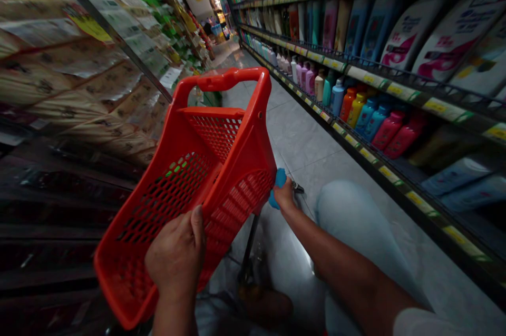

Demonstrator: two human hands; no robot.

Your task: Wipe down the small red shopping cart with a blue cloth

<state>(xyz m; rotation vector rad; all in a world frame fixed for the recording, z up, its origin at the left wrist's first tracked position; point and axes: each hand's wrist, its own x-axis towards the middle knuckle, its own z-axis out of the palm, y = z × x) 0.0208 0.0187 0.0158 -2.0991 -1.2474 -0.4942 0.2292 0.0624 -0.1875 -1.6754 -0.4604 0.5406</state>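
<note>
A red plastic shopping cart (221, 194) with perforated sides stands tilted in front of me, its basket holding nothing that I can see. My left hand (177, 252) is closed over the near side rim, thumb on top. Lower down on the right, my right hand (282, 194) presses a blue cloth (280, 180) against the cart's outer side near the handle end. The fingers of that hand are partly hidden behind the cloth. Below the basket, a dark metal leg and part of a wheel (298, 188) show.
On the right, store shelves (363, 72) hold rows of bottles with yellow price tags along the edges. Stacked packaged goods (79, 72) rise on the left beside a metal post (122, 46). A grey tiled aisle (292, 130) runs between them. My bent knee (348, 220) is close by.
</note>
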